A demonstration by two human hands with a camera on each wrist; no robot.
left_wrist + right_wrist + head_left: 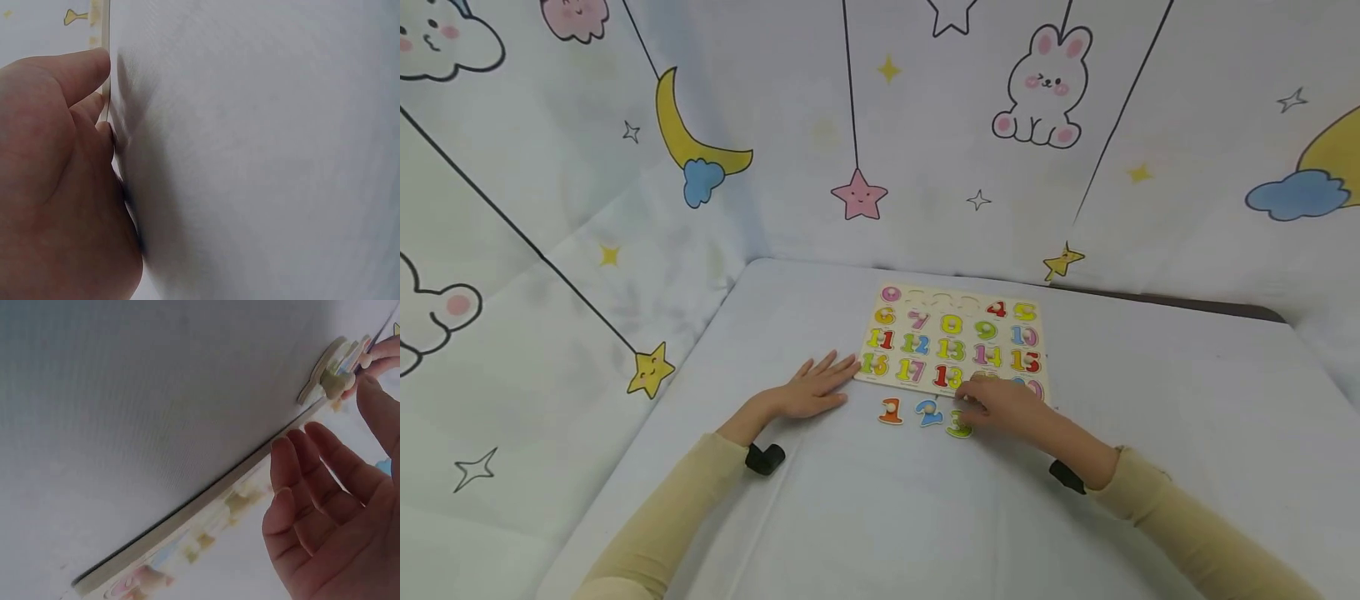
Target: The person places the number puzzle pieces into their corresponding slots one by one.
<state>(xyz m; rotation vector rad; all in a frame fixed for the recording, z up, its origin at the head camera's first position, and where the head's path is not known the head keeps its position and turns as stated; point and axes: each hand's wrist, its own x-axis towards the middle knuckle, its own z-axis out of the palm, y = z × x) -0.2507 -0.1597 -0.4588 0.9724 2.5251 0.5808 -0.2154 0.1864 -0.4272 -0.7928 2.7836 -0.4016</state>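
Observation:
A wooden number puzzle board (932, 300) lies on the white table, with colourful knobbed numbers in rows and bare printed spots between the 0 and the 4. Along its near edge lie three loose pieces: an orange 1 (891, 411), a blue 2 (928, 412) and a green 3 (958, 425). My left hand (811, 390) rests palm down with fingers spread, fingertips at the board's near left corner. Over the near right edge is my right hand (1011, 407), its thumb beside the 3. The right wrist view shows its fingers (340, 456) loosely bent, apart from the thumb.
White cloth (880, 517) covers the table. Behind it and to the left hangs a white backdrop (790, 108) with cartoon stars, moons and a rabbit. Black wrist straps (765, 459) sit below both hands. A dark strip (1187, 304) shows along the table's far right edge.

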